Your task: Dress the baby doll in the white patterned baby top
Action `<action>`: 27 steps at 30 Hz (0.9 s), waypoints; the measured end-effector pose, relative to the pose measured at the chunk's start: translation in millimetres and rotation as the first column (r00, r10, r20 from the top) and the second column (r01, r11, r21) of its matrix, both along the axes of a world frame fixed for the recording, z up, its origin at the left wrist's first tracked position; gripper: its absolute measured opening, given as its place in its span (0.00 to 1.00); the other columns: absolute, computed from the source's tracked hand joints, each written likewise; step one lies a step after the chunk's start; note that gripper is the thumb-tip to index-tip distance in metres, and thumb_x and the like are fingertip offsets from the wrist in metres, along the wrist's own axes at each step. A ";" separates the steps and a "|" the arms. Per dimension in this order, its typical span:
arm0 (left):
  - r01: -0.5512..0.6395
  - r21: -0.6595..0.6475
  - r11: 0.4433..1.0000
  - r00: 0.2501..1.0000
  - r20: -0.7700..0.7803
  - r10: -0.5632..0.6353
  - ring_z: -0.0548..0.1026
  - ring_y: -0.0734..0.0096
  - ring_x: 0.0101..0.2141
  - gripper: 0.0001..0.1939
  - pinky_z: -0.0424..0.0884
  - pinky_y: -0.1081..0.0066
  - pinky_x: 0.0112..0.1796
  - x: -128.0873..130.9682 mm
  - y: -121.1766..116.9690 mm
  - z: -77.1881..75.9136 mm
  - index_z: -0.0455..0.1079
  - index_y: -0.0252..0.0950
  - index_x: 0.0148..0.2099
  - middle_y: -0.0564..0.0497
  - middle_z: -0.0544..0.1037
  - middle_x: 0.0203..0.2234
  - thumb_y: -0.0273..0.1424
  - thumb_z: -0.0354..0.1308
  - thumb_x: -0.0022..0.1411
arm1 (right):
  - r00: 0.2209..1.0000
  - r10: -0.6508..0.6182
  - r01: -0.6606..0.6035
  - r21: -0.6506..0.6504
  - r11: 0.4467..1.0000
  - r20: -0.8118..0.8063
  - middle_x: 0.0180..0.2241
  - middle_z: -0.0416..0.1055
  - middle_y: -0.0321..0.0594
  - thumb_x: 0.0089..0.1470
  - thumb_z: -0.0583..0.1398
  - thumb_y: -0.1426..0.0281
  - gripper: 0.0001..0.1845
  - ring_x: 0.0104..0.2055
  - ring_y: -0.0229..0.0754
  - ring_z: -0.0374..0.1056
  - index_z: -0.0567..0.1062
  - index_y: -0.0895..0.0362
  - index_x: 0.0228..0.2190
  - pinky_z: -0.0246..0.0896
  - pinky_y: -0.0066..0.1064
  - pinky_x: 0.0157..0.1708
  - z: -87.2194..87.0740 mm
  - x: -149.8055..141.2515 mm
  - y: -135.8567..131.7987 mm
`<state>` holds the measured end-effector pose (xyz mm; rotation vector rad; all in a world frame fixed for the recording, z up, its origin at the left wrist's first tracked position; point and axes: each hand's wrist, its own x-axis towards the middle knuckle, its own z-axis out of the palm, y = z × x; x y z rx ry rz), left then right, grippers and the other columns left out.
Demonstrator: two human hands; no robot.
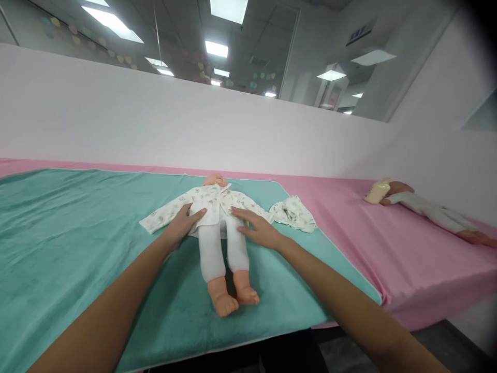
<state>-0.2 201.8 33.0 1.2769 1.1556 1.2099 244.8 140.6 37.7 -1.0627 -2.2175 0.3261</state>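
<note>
A baby doll (223, 243) lies on its back on the teal mat (77, 243), head away from me, bare feet toward me. It wears a white printed jacket (209, 204) with sleeves spread out and white leggings. My left hand (184, 223) lies flat and open on the jacket's lower edge at the doll's left hip. My right hand (256, 228) rests flat with fingers stretched on the jacket's other side, by the right hip.
A crumpled printed cloth (295, 212) lies right of the doll on the mat's edge. On the pink sheet (407, 259) at far right lies a second doll (435, 212) with a pale bottle-like thing (376, 192) at its head. A white wall runs behind the table.
</note>
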 end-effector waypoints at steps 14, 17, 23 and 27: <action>0.542 0.174 0.822 0.727 0.394 -0.563 0.65 0.78 0.18 0.13 0.62 0.75 0.20 -15.0 -20.9 33.4 0.66 0.35 0.44 0.53 0.67 0.22 0.34 0.53 0.58 | 0.573 -0.801 0.816 -0.026 0.578 0.173 0.31 0.67 0.40 0.55 0.48 0.61 0.15 0.35 0.41 0.61 0.67 0.57 0.30 0.53 0.31 0.34 -10.2 192.9 -114.3; 0.451 0.169 0.876 0.834 0.271 -0.482 0.66 0.77 0.21 0.12 0.63 0.76 0.21 -0.6 -44.6 37.7 0.65 0.35 0.44 0.52 0.68 0.25 0.34 0.55 0.57 | 0.633 -0.754 0.713 -0.248 0.656 -0.176 0.24 0.60 0.33 0.55 0.49 0.59 0.14 0.28 0.37 0.57 0.64 0.55 0.27 0.51 0.27 0.28 28.5 157.5 -139.1; 0.611 0.234 0.756 0.792 -0.174 -0.586 0.68 0.62 0.47 0.25 0.67 0.64 0.44 60.7 -156.9 76.9 0.59 0.42 0.54 0.47 0.68 0.47 0.36 0.59 0.54 | 0.730 -0.343 0.263 -0.220 0.939 -0.591 0.24 0.57 0.31 0.52 0.56 0.61 0.11 0.25 0.32 0.53 0.64 0.56 0.27 0.50 0.25 0.25 132.0 72.3 -198.8; 0.652 0.283 0.704 0.755 -0.332 -0.566 0.61 0.58 0.54 0.39 0.59 0.59 0.52 92.3 -231.6 98.1 0.52 0.45 0.59 0.47 0.62 0.55 0.37 0.64 0.47 | 0.737 -0.041 0.047 -0.010 0.999 -0.675 0.24 0.57 0.31 0.52 0.58 0.63 0.10 0.25 0.31 0.56 0.63 0.55 0.27 0.56 0.25 0.27 192.2 19.0 -236.9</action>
